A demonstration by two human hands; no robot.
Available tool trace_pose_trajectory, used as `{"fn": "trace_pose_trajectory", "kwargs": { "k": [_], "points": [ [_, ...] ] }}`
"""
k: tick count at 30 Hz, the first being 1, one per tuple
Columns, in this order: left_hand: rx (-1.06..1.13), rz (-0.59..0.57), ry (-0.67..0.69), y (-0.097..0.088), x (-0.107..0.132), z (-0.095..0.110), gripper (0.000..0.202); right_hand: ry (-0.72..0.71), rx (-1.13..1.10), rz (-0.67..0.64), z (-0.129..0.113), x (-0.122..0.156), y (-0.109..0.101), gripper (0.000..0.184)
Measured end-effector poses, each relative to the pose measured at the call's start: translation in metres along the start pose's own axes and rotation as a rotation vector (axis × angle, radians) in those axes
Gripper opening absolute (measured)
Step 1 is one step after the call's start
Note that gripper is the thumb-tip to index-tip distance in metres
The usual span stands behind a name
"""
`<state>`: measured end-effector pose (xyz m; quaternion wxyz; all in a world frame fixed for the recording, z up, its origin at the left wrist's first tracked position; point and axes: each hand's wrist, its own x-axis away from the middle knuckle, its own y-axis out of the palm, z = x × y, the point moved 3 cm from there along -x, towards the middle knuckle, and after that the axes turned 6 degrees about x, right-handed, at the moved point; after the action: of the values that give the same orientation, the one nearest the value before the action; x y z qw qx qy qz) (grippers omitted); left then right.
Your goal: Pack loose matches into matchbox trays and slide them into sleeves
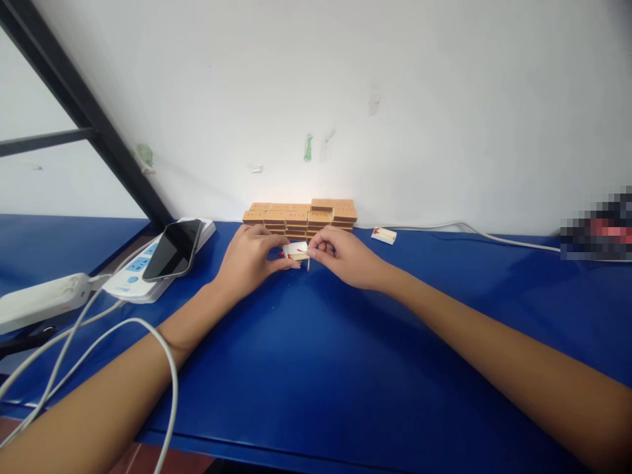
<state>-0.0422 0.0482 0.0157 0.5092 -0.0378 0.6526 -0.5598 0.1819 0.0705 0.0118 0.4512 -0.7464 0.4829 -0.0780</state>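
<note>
My left hand [249,258] holds a small white matchbox tray [295,248] by its left end, between thumb and fingers. Red-headed matches show in and below the tray, near the thumb. At the tray's right end, my right hand [345,255] has thumb and forefinger pinched on a match. A single match [309,264] hangs head down just below those fingertips. Right behind both hands stand stacked orange-brown matchboxes [296,216] against the wall. Another white tray [384,235] with a few red-headed matches lies apart on the blue table, to the right of the stack.
On the left, a black phone [172,250] rests on a white power strip [141,282]. White cables [170,368] loop over the table edge and my left forearm. A thin cable [464,225] runs along the wall at the right. Dark metal bars [106,125] slant at upper left.
</note>
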Motion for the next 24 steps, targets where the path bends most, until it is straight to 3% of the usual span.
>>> {"fn": "trace_pose_trajectory", "kwargs": {
  "k": [5,24],
  "points": [
    [0.055,0.000,0.047,0.0034,0.0003,0.0074,0.053,-0.077,0.059,0.091,0.0006,0.0004,-0.0009,0.010],
    [0.093,0.023,0.046,0.0031,0.0004,0.0093,0.056,-0.161,0.212,0.058,-0.0049,0.0062,0.0047,0.007]
  ]
}}
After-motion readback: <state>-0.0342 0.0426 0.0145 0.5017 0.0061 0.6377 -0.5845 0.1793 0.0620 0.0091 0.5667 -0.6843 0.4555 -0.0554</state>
